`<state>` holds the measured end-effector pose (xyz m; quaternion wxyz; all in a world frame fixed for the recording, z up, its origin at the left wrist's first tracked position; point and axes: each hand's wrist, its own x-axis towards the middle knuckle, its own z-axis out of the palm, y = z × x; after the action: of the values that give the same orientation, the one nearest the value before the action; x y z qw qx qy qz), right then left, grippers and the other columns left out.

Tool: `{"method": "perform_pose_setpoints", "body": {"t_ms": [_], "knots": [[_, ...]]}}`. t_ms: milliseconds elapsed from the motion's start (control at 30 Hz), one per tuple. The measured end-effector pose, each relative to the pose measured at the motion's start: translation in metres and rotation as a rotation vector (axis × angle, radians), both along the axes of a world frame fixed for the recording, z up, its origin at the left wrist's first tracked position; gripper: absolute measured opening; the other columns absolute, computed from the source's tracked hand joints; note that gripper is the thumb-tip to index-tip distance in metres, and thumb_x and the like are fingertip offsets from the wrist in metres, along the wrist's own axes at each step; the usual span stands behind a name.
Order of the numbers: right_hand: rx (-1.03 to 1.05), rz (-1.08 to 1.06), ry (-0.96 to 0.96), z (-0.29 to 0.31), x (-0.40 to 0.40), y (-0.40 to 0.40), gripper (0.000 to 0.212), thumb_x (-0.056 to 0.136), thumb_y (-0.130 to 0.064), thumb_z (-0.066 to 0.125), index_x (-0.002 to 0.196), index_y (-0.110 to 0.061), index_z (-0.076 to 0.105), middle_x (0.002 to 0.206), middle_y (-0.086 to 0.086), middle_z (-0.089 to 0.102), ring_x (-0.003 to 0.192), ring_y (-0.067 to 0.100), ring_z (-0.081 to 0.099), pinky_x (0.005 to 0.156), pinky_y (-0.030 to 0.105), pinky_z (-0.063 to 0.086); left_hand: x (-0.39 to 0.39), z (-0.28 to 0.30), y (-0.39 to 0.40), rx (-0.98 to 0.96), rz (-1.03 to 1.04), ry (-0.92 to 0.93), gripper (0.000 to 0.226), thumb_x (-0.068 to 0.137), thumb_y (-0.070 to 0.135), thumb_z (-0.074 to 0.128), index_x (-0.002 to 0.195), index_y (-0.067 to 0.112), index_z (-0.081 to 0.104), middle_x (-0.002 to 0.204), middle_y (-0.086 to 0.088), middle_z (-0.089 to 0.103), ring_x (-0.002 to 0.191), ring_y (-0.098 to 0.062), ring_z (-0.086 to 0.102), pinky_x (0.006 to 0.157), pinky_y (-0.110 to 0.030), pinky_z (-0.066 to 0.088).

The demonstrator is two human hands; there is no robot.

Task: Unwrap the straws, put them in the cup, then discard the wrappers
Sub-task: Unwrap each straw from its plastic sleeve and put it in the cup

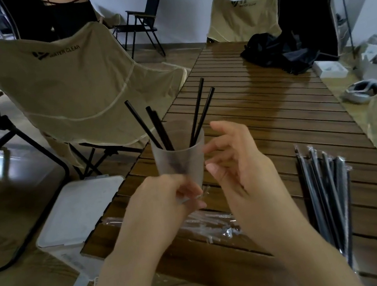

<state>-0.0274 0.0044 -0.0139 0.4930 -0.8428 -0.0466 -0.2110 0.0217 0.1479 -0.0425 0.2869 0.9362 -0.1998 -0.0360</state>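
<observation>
A frosted cup (180, 159) stands on the slatted wooden table (265, 114) and holds several black straws (154, 128). My left hand (165, 202) is in front of the cup's base, its fingers pinched on a clear wrapper (195, 195). Just right of the cup, my right hand (239, 166) is open with fingers spread and nothing in it. A bundle of wrapped black straws (327, 194) lies on the table to the right. Empty clear wrappers (212, 224) lie beneath my hands.
A white lidded bin (79, 212) stands on the floor at the table's left edge. A beige camp chair (77, 87) is behind it. Black cloth (277, 51) lies at the table's far end. White items (361, 87) sit at the right.
</observation>
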Motion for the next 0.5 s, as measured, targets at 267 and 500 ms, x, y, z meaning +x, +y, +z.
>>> {"method": "perform_pose_setpoints", "body": {"t_ms": [267,500], "knots": [[-0.304,-0.284,0.188,-0.024,-0.007,-0.029,0.030,0.091,-0.011,0.056,0.118,-0.025,0.055,0.115,-0.010,0.047,0.089,-0.003,0.051,0.067,0.010,0.043,-0.002,-0.003,-0.002,-0.057,-0.036,-0.060,0.010,0.083,0.042,0.069,0.092,0.040,0.069,0.087,0.023,0.067,0.083,0.009,0.060,0.078,-0.018,0.053],[-0.528,-0.546,0.558,-0.033,-0.021,-0.059,0.035,0.090,-0.013,0.057,0.124,-0.014,0.050,0.123,0.008,0.046,0.110,0.027,0.050,0.095,0.042,0.045,-0.005,-0.005,-0.012,-0.072,-0.060,-0.071,0.009,0.083,0.041,0.069,0.092,0.040,0.071,0.085,0.024,0.067,0.081,0.011,0.060,0.076,-0.016,0.053]]}}
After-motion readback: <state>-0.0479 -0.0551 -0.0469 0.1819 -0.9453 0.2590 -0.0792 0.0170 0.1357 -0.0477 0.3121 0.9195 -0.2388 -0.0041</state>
